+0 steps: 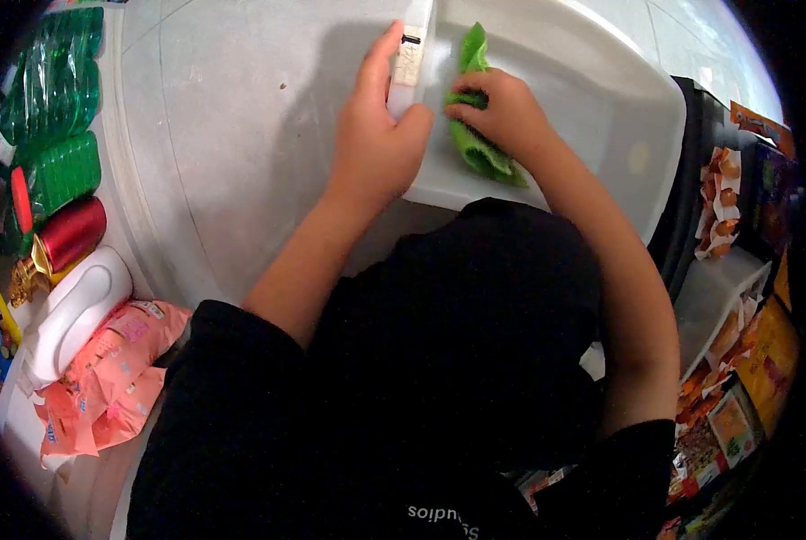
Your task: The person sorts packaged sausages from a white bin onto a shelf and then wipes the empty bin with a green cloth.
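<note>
A large white plastic bin [592, 99] lies at the top centre, its inside facing me. My left hand [380, 144] grips the bin's left rim, thumb on the near side and fingers along the outer side, beside a worn label [408, 56]. Inside the bin, my right hand [498, 108] holds a crumpled green cloth [484, 153] with fingers and thumb closed on it. The cloth touches the bin's inner surface, with one end sticking out above the hand and the rest hanging below it.
Green bottles [65, 81], a red can [72, 234], a white bottle [83, 301] and a pink package [119, 378] stand along the left. Shelves with packaged goods [720, 202] and a clear container [714, 297] line the right. Pale floor tiles [232, 135] show left of the bin.
</note>
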Demonstrator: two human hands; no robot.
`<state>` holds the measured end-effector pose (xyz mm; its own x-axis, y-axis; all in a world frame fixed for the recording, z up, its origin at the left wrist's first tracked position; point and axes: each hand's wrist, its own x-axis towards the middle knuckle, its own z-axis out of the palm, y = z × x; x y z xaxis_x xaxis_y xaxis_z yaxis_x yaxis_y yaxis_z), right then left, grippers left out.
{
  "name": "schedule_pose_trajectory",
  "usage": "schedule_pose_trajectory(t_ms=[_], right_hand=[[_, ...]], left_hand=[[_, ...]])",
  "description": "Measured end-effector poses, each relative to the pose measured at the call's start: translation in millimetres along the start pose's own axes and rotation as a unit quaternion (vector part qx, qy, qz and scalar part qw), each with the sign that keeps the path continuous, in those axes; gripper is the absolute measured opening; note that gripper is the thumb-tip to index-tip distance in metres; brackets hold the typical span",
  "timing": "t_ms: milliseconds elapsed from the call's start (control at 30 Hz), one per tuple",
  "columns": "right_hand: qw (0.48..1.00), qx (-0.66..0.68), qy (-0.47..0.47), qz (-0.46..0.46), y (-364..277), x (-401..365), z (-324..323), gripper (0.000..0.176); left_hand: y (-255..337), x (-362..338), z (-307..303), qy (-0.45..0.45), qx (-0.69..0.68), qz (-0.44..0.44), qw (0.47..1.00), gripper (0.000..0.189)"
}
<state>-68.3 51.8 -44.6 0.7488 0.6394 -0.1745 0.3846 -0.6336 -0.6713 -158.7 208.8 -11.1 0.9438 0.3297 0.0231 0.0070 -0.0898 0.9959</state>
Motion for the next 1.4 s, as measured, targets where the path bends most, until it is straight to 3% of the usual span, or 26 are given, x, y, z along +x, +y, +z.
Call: schedule_pose_trajectory(t_ms=[67, 133, 267, 333, 367, 433, 567, 633, 700, 767, 800, 867, 933, 1067, 1167, 1233, 1333, 1367, 1400], right_hand=[[0.999, 0.017, -0.012, -0.030, -3, -1, 2, 0.023], [0.980, -0.031, -0.153, -0.125, -3, -4, 4, 0.018], [0.987, -0.064, -0.099, -0.110, -1, -4, 8, 0.019], [0.993, -0.074, -0.013, -0.091, -2, -6, 6, 0.021], [0.993, -0.074, -0.014, -0.089, -2, -6, 6, 0.021], [0.977, -0.106, -0.119, -0.140, -1, -4, 5, 0.022], [0.981, -0.089, -0.115, -0.132, -1, -6, 3, 0.022], [0.993, -0.067, -0.043, -0.088, 1, -9, 5, 0.022], [0.987, -0.083, -0.076, -0.112, 2, -6, 3, 0.021], [0.981, -0.098, -0.103, -0.135, 1, -4, 1, 0.020], [0.982, -0.100, -0.112, -0.117, 0, -4, -1, 0.020], [0.983, -0.105, -0.118, -0.097, 4, -5, -2, 0.021], [0.987, -0.110, 0.109, 0.039, 12, -7, -2, 0.018], [0.985, -0.115, 0.112, 0.062, 11, -6, -12, 0.017], [0.992, -0.063, 0.108, 0.030, 7, -6, -20, 0.019], [0.977, 0.114, 0.171, 0.063, 5, -4, -28, 0.020], [0.952, 0.221, 0.205, 0.054, 6, -4, -49, 0.021], [0.955, 0.230, 0.138, 0.129, -4, -10, -65, 0.018], [0.955, 0.229, 0.139, 0.128, -5, -9, -67, 0.018]], left_hand=[[2, -2, -1, -0.010, -0.004, -0.035, 0.999, 0.067], [9, -2, 3, -0.007, -0.005, -0.032, 0.999, 0.068], [10, 2, 4, -0.002, 0.011, 0.005, 1.000, 0.069], [17, 1, 3, -0.008, 0.023, -0.031, 0.999, 0.069], [20, 0, 3, -0.019, 0.034, -0.066, 0.997, 0.069], [15, 0, 4, -0.021, 0.015, -0.052, 0.998, 0.069], [11, 1, 6, -0.010, -0.018, -0.006, 1.000, 0.068], [12, 2, 6, -0.010, -0.008, -0.001, 1.000, 0.068], [12, -1, 3, -0.006, 0.006, 0.004, 1.000, 0.067], [13, -2, -1, -0.024, 0.045, -0.046, 0.998, 0.067], [9, -1, -1, -0.025, 0.045, -0.043, 0.998, 0.067], [1, 3, 2, -0.007, 0.063, 0.043, 0.997, 0.065], [2, 2, 3, -0.010, 0.035, 0.027, 0.999, 0.065], [6, 1, 1, -0.021, 0.016, -0.026, 0.999, 0.065], [6, 3, 2, -0.022, 0.012, -0.007, 1.000, 0.065], [13, 2, 1, -0.022, 0.023, -0.009, 0.999, 0.065], [13, 1, 1, -0.021, 0.025, -0.024, 0.999, 0.065], [12, 1, 1, -0.021, 0.014, -0.034, 0.999, 0.065], [9, 1, 2, -0.020, 0.013, -0.033, 0.999, 0.065]])
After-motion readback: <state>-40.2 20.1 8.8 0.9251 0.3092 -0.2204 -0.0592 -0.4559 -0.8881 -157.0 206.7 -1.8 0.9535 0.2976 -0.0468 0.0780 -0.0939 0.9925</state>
